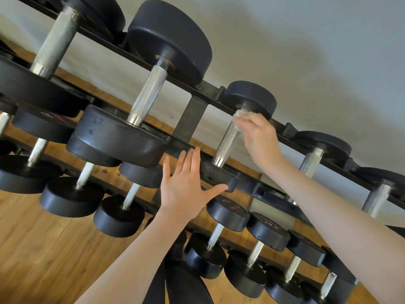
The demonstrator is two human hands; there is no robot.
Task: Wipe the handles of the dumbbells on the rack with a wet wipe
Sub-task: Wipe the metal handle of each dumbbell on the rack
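Nearest to us, our left hand (186,187) lies flat with fingers straight and spread, its thumb touching the near head (219,176) of a small dumbbell on the top tier of the rack (192,119); it holds nothing and seems only to steady us. Beyond it our right hand (258,137) is the nearer one to the work: its grip is curled around the wipe (241,113), pressed to the far end of the handle (228,141), just under the far head (252,97). The handle's long axis runs from that far head down and toward us to the near head, so nearly all of its bare knurled length lies below the grip, on our side; we judge the coming stroke must slide down that axis toward us. Most of the wipe is hidden in the fingers, and we cannot tell how much of it wraps behind the handle. The rack runs out of view at both edges, and the lower tiers of dumbbells are partly covered by our forearms.
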